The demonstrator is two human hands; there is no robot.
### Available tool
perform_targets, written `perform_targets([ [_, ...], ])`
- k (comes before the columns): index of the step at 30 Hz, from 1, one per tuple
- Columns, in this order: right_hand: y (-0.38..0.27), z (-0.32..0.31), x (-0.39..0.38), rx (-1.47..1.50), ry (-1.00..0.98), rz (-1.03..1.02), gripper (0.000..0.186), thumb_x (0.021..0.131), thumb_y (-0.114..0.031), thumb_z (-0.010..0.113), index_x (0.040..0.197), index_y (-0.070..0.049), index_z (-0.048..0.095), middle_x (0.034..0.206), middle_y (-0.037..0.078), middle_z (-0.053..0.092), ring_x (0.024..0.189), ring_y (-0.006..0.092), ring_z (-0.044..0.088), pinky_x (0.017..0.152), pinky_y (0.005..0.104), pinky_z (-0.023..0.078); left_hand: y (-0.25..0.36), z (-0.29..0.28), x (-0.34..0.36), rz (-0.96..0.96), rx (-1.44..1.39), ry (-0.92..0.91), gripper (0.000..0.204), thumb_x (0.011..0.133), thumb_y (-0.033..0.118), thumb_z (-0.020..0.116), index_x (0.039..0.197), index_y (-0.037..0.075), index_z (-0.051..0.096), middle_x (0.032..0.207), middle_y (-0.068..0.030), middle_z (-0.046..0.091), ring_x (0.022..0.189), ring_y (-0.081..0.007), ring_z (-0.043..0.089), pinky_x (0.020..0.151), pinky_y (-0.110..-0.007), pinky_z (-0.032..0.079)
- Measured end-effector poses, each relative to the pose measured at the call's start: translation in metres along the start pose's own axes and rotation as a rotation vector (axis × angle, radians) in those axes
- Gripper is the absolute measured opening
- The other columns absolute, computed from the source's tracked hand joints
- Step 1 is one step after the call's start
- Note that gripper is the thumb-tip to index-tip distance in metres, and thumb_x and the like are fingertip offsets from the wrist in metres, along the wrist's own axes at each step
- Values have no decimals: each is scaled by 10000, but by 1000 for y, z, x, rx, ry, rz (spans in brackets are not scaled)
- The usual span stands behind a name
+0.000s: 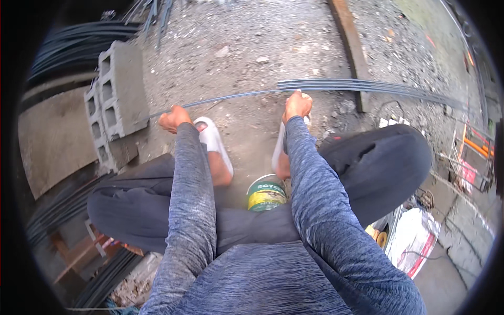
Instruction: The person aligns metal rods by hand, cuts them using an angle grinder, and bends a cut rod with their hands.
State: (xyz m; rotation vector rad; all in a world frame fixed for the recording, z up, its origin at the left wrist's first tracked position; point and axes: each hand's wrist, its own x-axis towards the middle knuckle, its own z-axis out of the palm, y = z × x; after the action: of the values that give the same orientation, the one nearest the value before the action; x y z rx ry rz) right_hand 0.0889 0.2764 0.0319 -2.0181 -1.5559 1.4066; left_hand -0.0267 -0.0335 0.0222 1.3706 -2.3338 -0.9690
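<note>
A thin grey metal rod (231,96) runs across in front of my feet. My left hand (175,119) is closed around its left end, beside the concrete blocks. My right hand (297,106) is a closed fist just at the rod, where it meets a bundle of similar rods (346,85); its fingers are mostly turned away. The bundle reaches off to the right, crossing over a wooden beam (353,47). Between my legs stands a green and yellow paint bucket (266,195).
Hollow concrete blocks (126,89) are stacked at left, beside a board (55,139) and coiled dark bars (79,47). Gravelly ground (252,42) stretches ahead. A white sack (417,236) and an orange-barred frame (475,149) are at right.
</note>
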Motion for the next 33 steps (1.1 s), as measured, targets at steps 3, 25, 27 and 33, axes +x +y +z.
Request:
perform_targets([
  [3,-23,-24,24,178,104,12,309,922,-187,656,1108,47,577,1111,237,656,1012,344,662,905,440,502,31,7,-52,518,84,-211,334,853,190,757,1075,-44,671,998,-227,711,883,-297,700,815,-383,542],
  [25,-44,-35,44,44,115,-121,348,869,-198,699,1130,5,589,988,215,719,953,385,696,868,458,519,76,150,-216,688,518,-1887,235,778,222,894,822,39,754,706,-3,689,574,-89,539,553,-282,435],
  [27,-46,-34,41,43,123,-109,344,869,-193,700,1126,5,586,979,210,717,955,383,695,870,451,519,84,154,-207,668,588,-1902,257,759,246,910,800,45,756,660,3,660,545,-89,505,519,-297,394],
  [33,-32,-31,48,44,162,-116,307,876,-171,700,1097,2,577,965,184,704,944,357,691,869,424,514,94,131,-208,383,700,-1868,279,749,281,921,783,60,756,569,26,579,484,-73,419,459,-301,284],
])
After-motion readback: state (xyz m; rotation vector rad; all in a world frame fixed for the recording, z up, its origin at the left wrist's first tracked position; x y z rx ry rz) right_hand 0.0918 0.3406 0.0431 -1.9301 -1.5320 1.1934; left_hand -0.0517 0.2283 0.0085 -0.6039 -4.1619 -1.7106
